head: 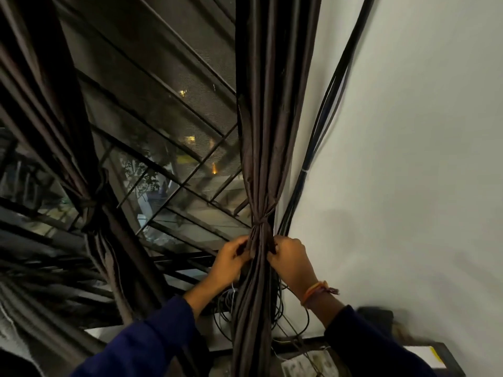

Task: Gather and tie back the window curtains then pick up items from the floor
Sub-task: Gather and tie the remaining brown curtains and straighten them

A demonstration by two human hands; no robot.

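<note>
Dark brown, faintly glossy cloth fills the head view: the right-hand curtain [268,148] hangs in long narrow pleats against the white wall [408,159] and is cinched into a tight waist by a thin tie band [260,222] of the same fabric. Just below that band both hands close on the bundle. The left hand [231,258] has its fingers curled in and pinching the cloth or a loose end of the tie from the left; the right hand [291,258], with an orange thread bracelet [313,291] at the wrist, pinches from the right in the same way. Exactly what each fingertip holds is hidden in the folds.

Over at the left edge of the window, the other curtain [89,170] is already gathered and knotted, its lower half falling slack.

By my reading the step in hand is finishing the second tie, so the curtain half of the task is nearly done. The next move likely calls for a firm outward pull on both ends to snug the knot without letting the slippery pleats spill.

Stiff black cables [330,104] run down the wall just beside the curtain and loop loosely behind its lower part. The window [168,131] shows fine mesh and slim metal bars. No floor items can be made out yet.
</note>
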